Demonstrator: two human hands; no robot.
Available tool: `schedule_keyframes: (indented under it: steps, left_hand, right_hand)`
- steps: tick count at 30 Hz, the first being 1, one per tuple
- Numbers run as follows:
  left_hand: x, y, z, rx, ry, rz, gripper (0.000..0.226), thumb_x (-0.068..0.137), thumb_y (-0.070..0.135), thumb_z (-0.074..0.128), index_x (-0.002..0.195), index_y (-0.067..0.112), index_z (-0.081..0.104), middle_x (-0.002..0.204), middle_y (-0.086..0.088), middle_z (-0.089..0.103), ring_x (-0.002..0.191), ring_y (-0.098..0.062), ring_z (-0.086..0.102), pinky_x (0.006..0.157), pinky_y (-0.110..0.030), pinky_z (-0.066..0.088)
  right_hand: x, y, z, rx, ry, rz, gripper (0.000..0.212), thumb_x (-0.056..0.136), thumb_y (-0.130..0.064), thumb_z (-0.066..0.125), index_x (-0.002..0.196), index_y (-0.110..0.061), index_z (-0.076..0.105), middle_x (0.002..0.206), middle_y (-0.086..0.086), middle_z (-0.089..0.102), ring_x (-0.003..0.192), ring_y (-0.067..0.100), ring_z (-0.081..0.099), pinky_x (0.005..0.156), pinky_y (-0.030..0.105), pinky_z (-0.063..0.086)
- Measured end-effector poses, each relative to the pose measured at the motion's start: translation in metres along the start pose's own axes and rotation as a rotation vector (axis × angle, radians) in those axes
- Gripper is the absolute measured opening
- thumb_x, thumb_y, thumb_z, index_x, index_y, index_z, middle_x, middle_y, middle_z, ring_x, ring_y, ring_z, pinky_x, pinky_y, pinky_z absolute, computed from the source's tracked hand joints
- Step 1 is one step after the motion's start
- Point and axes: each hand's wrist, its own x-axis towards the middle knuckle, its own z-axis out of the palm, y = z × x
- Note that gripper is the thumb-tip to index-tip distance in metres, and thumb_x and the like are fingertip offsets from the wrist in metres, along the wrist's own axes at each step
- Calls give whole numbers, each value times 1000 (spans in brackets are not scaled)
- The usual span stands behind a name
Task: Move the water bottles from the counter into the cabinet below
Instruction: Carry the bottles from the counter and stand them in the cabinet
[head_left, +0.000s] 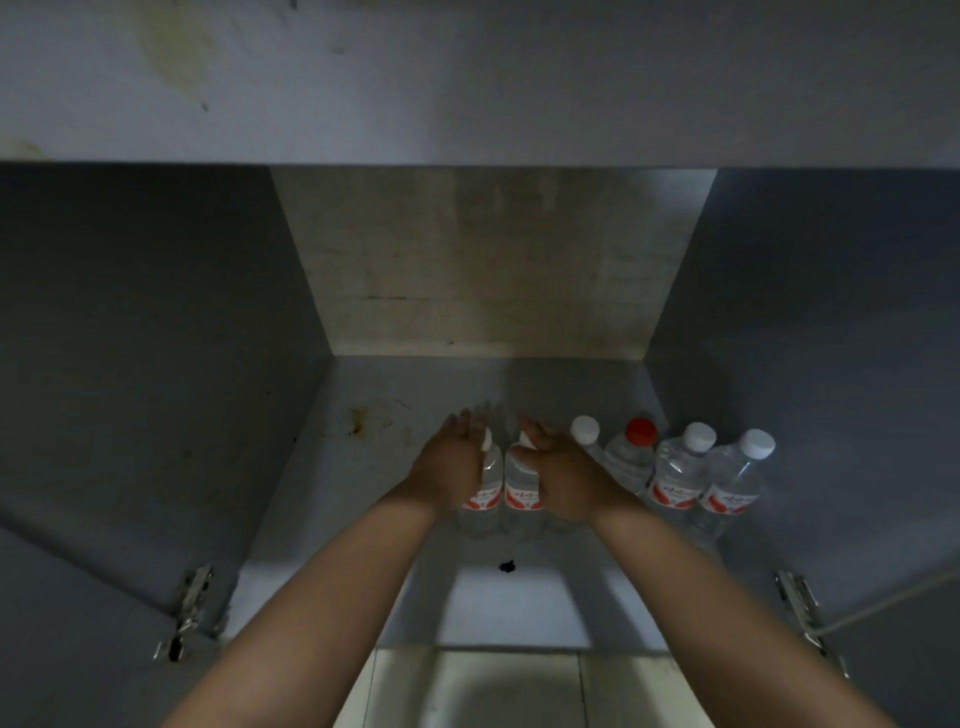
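Observation:
Two clear water bottles with red-and-white labels stand side by side on the cabinet floor (363, 493). My left hand (447, 467) lies against the left bottle (488, 480), its fingers stretched out past the white cap. My right hand (563, 475) holds the right bottle (519, 486), with the thumb across its shoulder and the fingers beyond its cap. To the right stands a row of several more bottles: a white-capped one (585, 431), a red-capped one (636, 452), and two with white caps (680, 475) (737, 480) near the right wall.
The cabinet is open, with grey side walls, a pale back panel (488, 260) and door hinges at the front left (189, 608) and front right (800, 608). A brown stain (358, 418) and a dark spot (506, 566) mark the floor. Tiled ground (483, 691) lies below.

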Motion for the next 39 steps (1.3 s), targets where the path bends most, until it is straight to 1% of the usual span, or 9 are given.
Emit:
schedule_keyframes:
  steps: [7,10,13,22,25,28,31,34,39]
  left_hand:
    - [-81,-10,-38,86,-125,-157,53,103,24,23,151,16,2,161,-6,-6,149,-27,-11,121,-44,-1]
    - [-138,-6,-69,57,-151,-156,53,101,32,28,150,22,12,162,-2,0,149,-26,-7,121,-46,2]
    - [-196,0,-113,-5,-208,-227,50,102,38,22,150,26,15,162,1,2,149,-24,-6,121,-44,3]
    - [-378,14,-269,-194,-185,-465,53,101,41,23,150,26,10,162,2,3,150,-22,-6,122,-37,5]
    - [-425,14,-310,-203,-97,-483,53,100,42,26,150,28,12,161,4,3,150,-21,-6,123,-36,5]
    - [-459,2,-346,-204,16,-482,54,100,42,29,150,28,14,161,3,5,150,-22,-5,123,-37,7]
    - [-482,-20,-376,-199,139,-501,54,99,41,33,149,27,19,161,1,10,150,-23,-2,122,-38,10]
    - [-491,-42,-402,-173,235,-518,53,99,40,34,148,26,21,161,1,13,150,-24,0,121,-39,12]
    - [-472,-65,-432,-176,317,-519,53,98,41,35,148,25,24,160,1,15,150,-24,2,120,-39,15]
  right_hand:
    - [-42,-49,-43,-26,16,152,53,97,-23,43,147,-10,29,160,11,15,148,28,16,121,36,18]
    - [-76,-80,-64,-60,45,167,53,74,-41,45,102,-8,75,115,17,71,104,34,69,81,46,57]
    - [-118,-111,-88,-19,-35,203,60,67,-44,34,86,-12,80,94,13,78,86,29,76,65,44,60]
    - [-246,-220,-238,71,-83,107,105,82,-62,-22,134,-8,52,145,18,46,135,34,44,110,43,38]
    - [-277,-259,-282,46,-21,91,96,93,-55,-11,112,-10,71,125,15,66,115,30,64,92,39,54]
    - [-286,-299,-317,101,2,1,80,85,-56,9,142,-9,42,154,14,32,144,29,28,119,38,24]
    - [-284,-327,-351,93,231,-31,67,89,-48,30,132,-2,53,145,19,46,135,34,44,111,44,36]
    - [-273,-332,-376,134,177,-13,59,99,-40,35,149,-10,24,161,8,14,150,22,7,123,34,7]
    - [-252,-304,-415,106,280,104,58,99,-40,37,149,-12,25,160,6,15,150,21,7,123,33,7]
